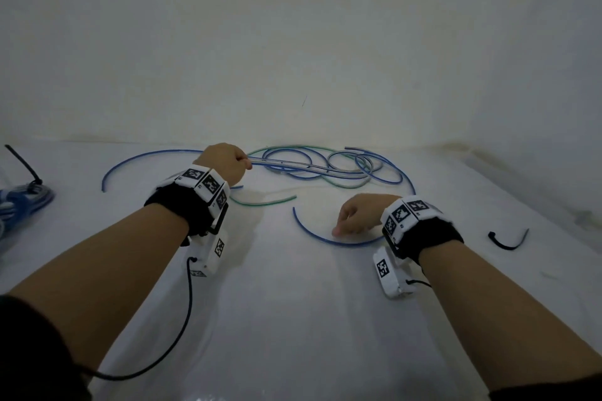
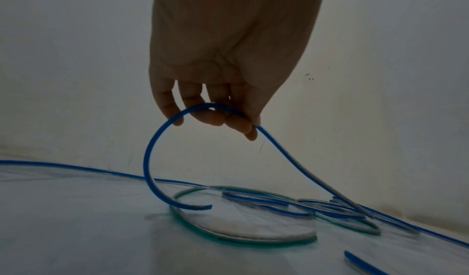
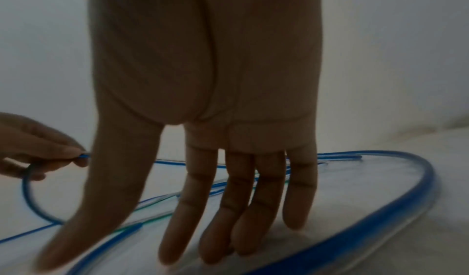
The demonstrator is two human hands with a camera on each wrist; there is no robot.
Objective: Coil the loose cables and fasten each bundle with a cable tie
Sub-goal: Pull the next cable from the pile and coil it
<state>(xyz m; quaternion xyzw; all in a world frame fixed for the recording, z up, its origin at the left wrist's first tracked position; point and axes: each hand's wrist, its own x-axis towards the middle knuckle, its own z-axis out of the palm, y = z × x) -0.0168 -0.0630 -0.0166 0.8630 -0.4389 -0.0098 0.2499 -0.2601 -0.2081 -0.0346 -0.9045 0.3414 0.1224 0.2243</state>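
A loose tangle of blue and green cables [image 1: 325, 166] lies on the white table [image 1: 293, 319] near the wall. My left hand [image 1: 224, 163] is raised a little above the table and grips a blue cable [image 2: 149, 159], which bends in a loop under my curled fingers [image 2: 215, 119]. My right hand [image 1: 355, 218] points down with straight fingers [image 3: 299, 199], their tips touching the table inside a blue cable arc [image 1: 312, 233]. In the right wrist view that arc [image 3: 380, 229] curves round the right hand, which holds nothing. A green cable [image 2: 228, 237] lies curled below the left hand.
A loose black cable tie [image 1: 508, 241] lies at the right of the table. At the far left edge sits a blue bundle [image 1: 26, 202] with a black tie [image 1: 22, 163] sticking up from it. The white wall [image 1: 293, 58] rises just behind the tangle.
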